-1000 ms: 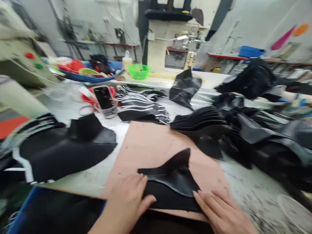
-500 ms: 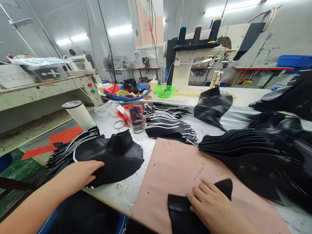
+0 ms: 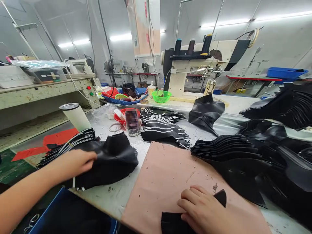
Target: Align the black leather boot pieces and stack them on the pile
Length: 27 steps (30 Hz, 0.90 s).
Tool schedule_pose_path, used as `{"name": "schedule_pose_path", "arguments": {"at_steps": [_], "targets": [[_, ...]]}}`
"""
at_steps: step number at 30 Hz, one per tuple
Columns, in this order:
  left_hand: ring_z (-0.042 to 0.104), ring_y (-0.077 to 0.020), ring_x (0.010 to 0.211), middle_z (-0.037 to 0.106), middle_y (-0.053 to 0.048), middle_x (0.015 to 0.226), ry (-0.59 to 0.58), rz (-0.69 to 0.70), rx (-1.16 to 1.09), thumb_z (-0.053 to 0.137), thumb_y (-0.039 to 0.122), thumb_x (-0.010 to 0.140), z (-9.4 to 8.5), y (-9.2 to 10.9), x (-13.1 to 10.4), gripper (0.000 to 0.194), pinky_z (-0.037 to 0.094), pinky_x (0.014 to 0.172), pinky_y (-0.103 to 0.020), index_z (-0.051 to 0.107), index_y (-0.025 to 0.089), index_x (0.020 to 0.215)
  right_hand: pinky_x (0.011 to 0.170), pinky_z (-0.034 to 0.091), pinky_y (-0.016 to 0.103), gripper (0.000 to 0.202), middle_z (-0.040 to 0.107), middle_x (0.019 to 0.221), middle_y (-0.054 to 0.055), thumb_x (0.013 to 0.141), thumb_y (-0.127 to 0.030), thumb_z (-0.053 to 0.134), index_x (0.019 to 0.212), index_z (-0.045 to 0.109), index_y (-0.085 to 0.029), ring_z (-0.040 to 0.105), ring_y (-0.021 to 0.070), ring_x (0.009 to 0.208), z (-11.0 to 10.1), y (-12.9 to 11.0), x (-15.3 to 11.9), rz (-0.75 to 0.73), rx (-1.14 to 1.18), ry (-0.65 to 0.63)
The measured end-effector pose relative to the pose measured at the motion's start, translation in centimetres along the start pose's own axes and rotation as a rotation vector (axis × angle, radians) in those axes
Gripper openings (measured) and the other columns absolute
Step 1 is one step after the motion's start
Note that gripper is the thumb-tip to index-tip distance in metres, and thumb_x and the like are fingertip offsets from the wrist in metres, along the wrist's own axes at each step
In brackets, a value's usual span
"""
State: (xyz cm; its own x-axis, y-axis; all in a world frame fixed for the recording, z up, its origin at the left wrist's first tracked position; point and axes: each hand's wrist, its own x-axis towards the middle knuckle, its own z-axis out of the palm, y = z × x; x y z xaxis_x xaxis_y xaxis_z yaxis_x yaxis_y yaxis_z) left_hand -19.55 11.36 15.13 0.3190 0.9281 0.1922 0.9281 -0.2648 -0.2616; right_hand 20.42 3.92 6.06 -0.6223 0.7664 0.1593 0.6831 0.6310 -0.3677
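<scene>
My left hand [image 3: 81,162] is over the left part of a black leather piece [image 3: 114,162], its fingers closed together at the surface. The piece lies curved on the left of the table, on top of a stack of white-edged black strips [image 3: 83,138]. My right hand [image 3: 201,206] has its fingers curled over a smaller black piece [image 3: 170,222] on the pink board [image 3: 168,172]. A dark tip of material shows beyond the right hand's knuckles, while the rest is under the palm or out of view.
Black leather pieces [image 3: 234,152] are fanned along the right. White-edged pieces [image 3: 165,128] lie behind the board, near a clear jar [image 3: 133,128] and a red bowl [image 3: 118,119]. At the left stands a cream tumbler [image 3: 76,118]. A sewing machine [image 3: 180,78] stands behind; a blue bin [image 3: 113,224] is below.
The view has shifted slightly. My left hand has moved a little farther up the leather piece, covering its white edge. The smaller piece under my right hand has slid toward me.
</scene>
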Motion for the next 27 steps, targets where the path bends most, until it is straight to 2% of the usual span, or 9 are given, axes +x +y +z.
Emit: {"name": "schedule_pose_path", "arguments": {"at_steps": [3,4,7,11,13,17,20,24,27], "targets": [[0.062,-0.0144,0.060,0.067,0.000,0.070,0.199,-0.026,0.085,0.024,0.031,0.092,-2.9,3.3,1.0,0.047,0.041,0.057,-0.022,0.065,0.010,0.103,0.085,0.047,0.038,0.028,0.065,0.110,0.008,0.085,-0.031,0.057,0.112,0.060,-0.026,0.060,0.0252,0.099,0.2,-0.5,0.6,0.114,0.461,-0.075],[0.061,-0.0142,0.056,0.067,-0.001,0.066,0.409,-0.002,0.127,0.030,0.027,0.092,-3.3,5.6,1.0,0.040,0.041,0.055,-0.022,0.067,0.011,0.100,0.089,0.045,0.040,0.042,0.060,0.120,0.010,0.084,-0.041,0.058,0.123,0.054,-0.026,0.057,0.0269,0.108,0.3,-0.8,1.0,0.150,0.679,-0.083],[0.059,-0.0124,0.051,0.068,-0.003,0.061,0.544,0.211,0.087,0.039,0.019,0.088,-2.5,14.3,0.7,0.030,0.040,0.048,-0.022,0.069,0.015,0.093,0.091,0.045,0.046,0.082,0.050,0.133,0.016,0.076,-0.063,0.058,0.142,0.030,-0.024,0.053,0.0303,0.115,0.4,-1.8,3.2,0.288,1.326,0.014],[0.065,-0.0177,0.064,0.074,-0.012,0.081,0.704,0.554,-0.162,0.041,0.007,0.079,0.6,22.6,0.0,0.031,0.048,0.051,-0.027,0.068,0.009,0.094,0.091,0.046,0.042,0.080,0.051,0.131,0.012,0.078,-0.039,0.059,0.145,0.017,-0.024,0.058,0.0242,0.109,0.3,-2.0,6.2,0.647,1.456,0.302],[0.067,-0.0198,0.082,0.073,-0.010,0.097,0.667,0.603,-0.207,0.044,0.011,0.079,2.1,22.9,0.0,0.032,0.053,0.066,-0.028,0.066,0.011,0.103,0.098,0.042,0.040,0.076,0.049,0.134,0.008,0.073,-0.020,0.056,0.142,0.025,-0.026,0.053,0.0216,0.115,0.0,-1.1,6.8,0.625,1.187,0.410],[0.062,-0.0288,0.104,0.064,-0.010,0.120,0.452,0.474,-0.107,0.057,0.025,0.075,5.9,18.8,-0.4,0.045,0.051,0.085,-0.041,0.057,0.019,0.119,0.108,0.028,0.041,0.069,0.041,0.142,0.003,0.072,-0.008,0.045,0.138,0.035,-0.025,0.035,0.0192,0.131,-1.8,2.4,5.8,0.383,0.589,0.526],[0.066,-0.0267,0.097,0.067,-0.011,0.115,0.293,0.329,-0.166,0.060,0.031,0.073,8.6,16.0,-1.7,0.045,0.054,0.079,-0.036,0.060,0.016,0.115,0.095,0.041,0.041,0.077,0.055,0.127,0.006,0.073,-0.006,0.050,0.142,0.027,-0.028,0.051,0.0232,0.117,-3.9,5.4,4.3,0.527,0.282,0.348],[0.066,-0.0248,0.096,0.070,-0.007,0.109,0.254,0.245,-0.287,0.057,0.036,0.078,9.6,15.8,-3.1,0.034,0.055,0.079,-0.035,0.063,0.020,0.107,0.060,0.047,0.036,0.050,0.066,0.091,0.011,0.078,-0.019,0.063,0.127,0.052,-0.022,0.066,0.0282,0.073,-4.9,6.0,3.3,0.778,-0.344,0.079],[0.068,-0.0217,0.086,0.073,-0.006,0.095,0.205,0.152,-0.400,0.048,0.029,0.085,8.2,17.2,-2.9,0.024,0.056,0.074,-0.034,0.064,0.020,0.099,0.058,0.045,0.032,0.019,0.065,0.088,0.009,0.081,-0.022,0.063,0.100,0.066,-0.022,0.064,0.0234,0.070,-3.0,2.5,4.4,0.566,-0.489,0.093]]}}
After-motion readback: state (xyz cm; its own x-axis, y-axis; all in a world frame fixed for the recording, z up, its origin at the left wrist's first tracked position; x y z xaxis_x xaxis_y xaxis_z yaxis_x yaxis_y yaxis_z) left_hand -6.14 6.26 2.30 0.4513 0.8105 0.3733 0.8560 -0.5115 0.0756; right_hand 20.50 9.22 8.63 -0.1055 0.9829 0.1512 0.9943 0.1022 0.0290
